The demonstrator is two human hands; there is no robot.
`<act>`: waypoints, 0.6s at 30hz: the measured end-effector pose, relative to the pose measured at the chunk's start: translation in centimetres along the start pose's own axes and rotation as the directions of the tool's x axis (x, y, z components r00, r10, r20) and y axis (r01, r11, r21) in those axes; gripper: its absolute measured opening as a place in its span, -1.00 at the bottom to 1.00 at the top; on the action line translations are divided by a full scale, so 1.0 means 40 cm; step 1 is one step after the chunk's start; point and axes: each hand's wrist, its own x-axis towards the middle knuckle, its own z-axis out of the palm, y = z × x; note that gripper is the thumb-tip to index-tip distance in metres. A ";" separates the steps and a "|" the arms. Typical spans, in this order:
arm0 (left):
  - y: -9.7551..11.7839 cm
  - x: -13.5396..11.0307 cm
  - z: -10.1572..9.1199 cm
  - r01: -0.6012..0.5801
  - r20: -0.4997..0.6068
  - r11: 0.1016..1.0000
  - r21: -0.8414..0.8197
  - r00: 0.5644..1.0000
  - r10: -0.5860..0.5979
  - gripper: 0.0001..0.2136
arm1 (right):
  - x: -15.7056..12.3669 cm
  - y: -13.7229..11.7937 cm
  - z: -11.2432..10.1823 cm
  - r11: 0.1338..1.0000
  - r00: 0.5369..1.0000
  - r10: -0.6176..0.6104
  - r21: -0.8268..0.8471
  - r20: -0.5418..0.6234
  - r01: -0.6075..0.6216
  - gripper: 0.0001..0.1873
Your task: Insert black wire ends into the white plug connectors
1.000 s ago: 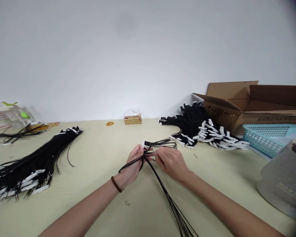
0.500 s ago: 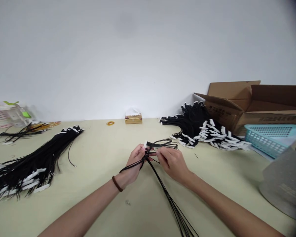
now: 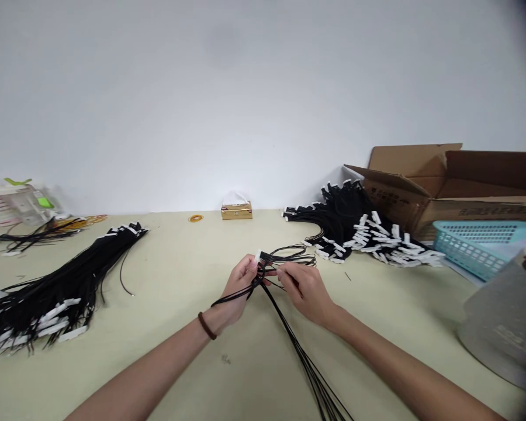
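L hand [image 3: 238, 285] clasps blk wires [image 3: 296, 344] nr wht connector [image 3: 258, 255], R hand [image 3: 305, 290] half-curled, pinching same wires.

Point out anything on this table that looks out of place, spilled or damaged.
A short dark scrap lies alone on the table, right of the right hand, and one wire curves away from the left cable pile. No clear spill or damage shows.

The left hand [image 3: 236, 287] holds black wires [image 3: 301, 355], its fingers near a white plug [image 3: 258, 256]. Just right of these fingers, the right hand [image 3: 307, 292] pinches the wires, which trail below. Beyond the fingers stands a tissue pack [image 3: 236, 211]; well left lies a wire pile [image 3: 79, 272]; farther right, a cardboard box [image 3: 392, 196] and blue basket [image 3: 458, 250].
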 end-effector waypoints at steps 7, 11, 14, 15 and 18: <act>-0.001 -0.002 0.000 -0.004 0.025 1.000 0.013 1.000 0.004 -0.75 | 0.003 -0.005 -0.003 0.996 0.996 0.085 0.033 0.014 -0.085 -0.72; 0.000 -0.003 0.001 -0.008 0.042 1.000 0.028 0.999 0.007 -0.71 | 0.002 -0.004 -0.001 0.995 0.995 0.097 0.035 0.027 -0.097 -0.72; 0.000 -0.003 0.001 0.000 0.034 0.999 0.045 0.999 -0.002 -0.70 | 0.001 -0.002 0.002 0.997 0.997 0.080 0.006 0.020 -0.080 -0.71; 0.000 -0.003 0.001 -0.001 0.025 0.999 0.054 1.000 -0.001 -0.70 | 0.001 -0.002 0.003 0.997 0.997 0.072 -0.005 0.016 -0.072 -0.71; -0.003 -0.002 0.001 -0.019 0.017 0.996 0.090 1.000 0.018 -0.70 | -0.001 -0.001 0.008 0.998 0.998 0.059 -0.026 0.005 -0.058 -0.69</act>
